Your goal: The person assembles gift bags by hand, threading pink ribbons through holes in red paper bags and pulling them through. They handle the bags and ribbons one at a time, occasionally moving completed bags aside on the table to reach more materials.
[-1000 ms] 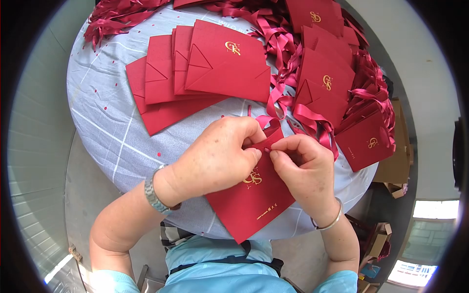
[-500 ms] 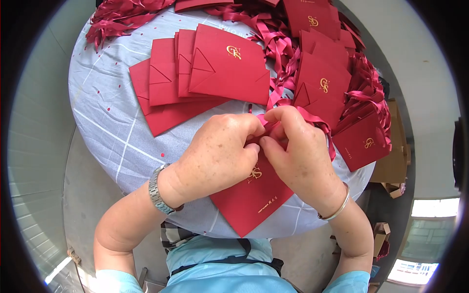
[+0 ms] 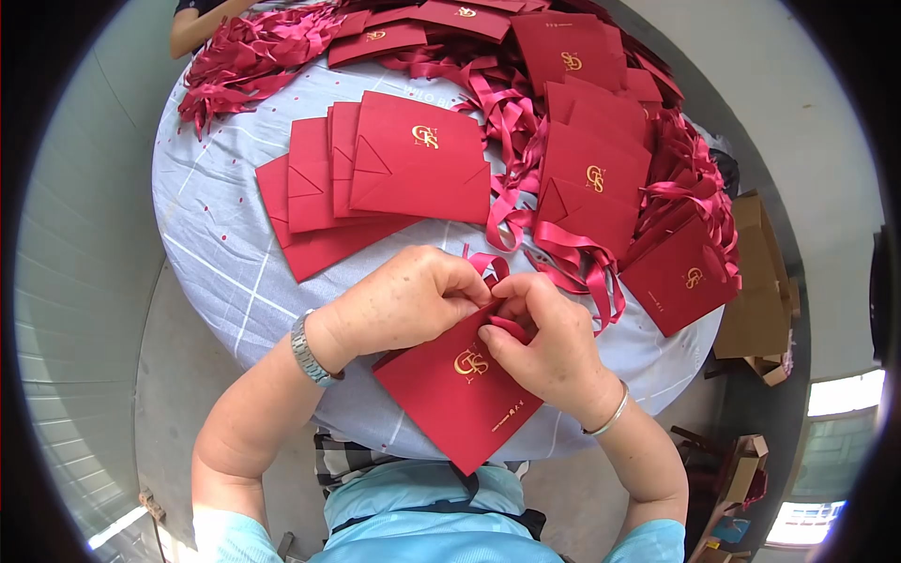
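Note:
A red paper bag (image 3: 460, 385) with gold letters hangs tilted over the table's near edge, its top edge between my hands. My left hand (image 3: 404, 296), with a metal watch at the wrist, is closed at the bag's top corner. My right hand (image 3: 544, 342), wearing a bangle, pinches the red ribbon at the same edge. A loop of ribbon (image 3: 488, 265) rises just beyond my fingertips. The fingertips partly hide where ribbon and bag meet.
Fanned red bags (image 3: 422, 169) lie beyond my left hand on the cloth-covered table (image 3: 221, 253). More bags with ribbons (image 3: 596, 174) are stacked on the right. A ribbon pile (image 3: 267, 56) and another person's arm (image 3: 202, 28) are at the far left. Cardboard boxes (image 3: 755, 281) stand at right.
Both hands and the bag sit lower in view, and more of the bag's gold letters shows. The view has shifted, and another person's arm now appears at the far left.

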A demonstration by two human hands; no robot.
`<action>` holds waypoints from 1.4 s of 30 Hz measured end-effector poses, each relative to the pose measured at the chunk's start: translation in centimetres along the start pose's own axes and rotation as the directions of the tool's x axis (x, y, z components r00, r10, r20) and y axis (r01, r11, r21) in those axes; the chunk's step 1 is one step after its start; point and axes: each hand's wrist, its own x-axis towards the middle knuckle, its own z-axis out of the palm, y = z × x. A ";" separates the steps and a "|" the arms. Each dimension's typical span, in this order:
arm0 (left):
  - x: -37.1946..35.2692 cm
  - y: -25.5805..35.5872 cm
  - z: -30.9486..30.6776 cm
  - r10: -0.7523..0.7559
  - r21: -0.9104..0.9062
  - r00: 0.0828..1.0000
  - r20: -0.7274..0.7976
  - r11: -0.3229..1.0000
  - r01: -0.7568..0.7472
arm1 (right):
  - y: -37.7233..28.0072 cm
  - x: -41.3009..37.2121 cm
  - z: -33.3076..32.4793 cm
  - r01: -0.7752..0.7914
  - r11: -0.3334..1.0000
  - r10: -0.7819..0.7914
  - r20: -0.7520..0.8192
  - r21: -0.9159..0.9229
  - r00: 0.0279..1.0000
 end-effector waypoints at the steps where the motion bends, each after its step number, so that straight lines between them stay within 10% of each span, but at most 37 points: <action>1: 0.1 0.0 0.2 0.054 0.078 0.998 -0.015 0.996 -0.053 | 0.0 0.0 -0.1 0.017 1.000 -0.017 0.007 -0.006 1.000; 10: -0.2 -1.2 0.0 0.250 0.421 0.899 -0.359 0.903 -0.083 | 1.1 -0.1 -0.7 -0.016 0.993 0.010 -0.051 -0.116 0.999; 16: -1.0 -0.4 -1.7 0.155 0.526 0.788 -0.596 0.817 0.237 | 1.1 -0.4 -1.3 -0.077 0.995 0.077 -0.008 -0.067 0.997; 20: -3.5 2.3 -0.3 0.293 0.603 0.857 -0.423 0.797 0.025 | 1.4 -0.6 -1.0 -0.089 0.995 0.088 -0.040 -0.038 0.995; 31: -5.2 2.0 1.2 -0.231 -0.046 0.911 -0.341 0.972 0.230 | 0.9 -3.1 -4.5 -0.083 0.997 0.083 -0.034 0.002 0.996; 35: -4.6 1.5 0.1 -0.265 -0.043 0.894 -0.361 0.963 0.268 | 2.7 -5.9 -9.4 -0.213 0.971 0.200 0.118 0.107 0.973; 42: -3.0 1.2 -0.1 -0.311 -0.050 0.899 -0.309 0.949 0.312 | 5.7 -10.8 -10.3 -0.229 0.722 0.411 -0.138 0.653 0.901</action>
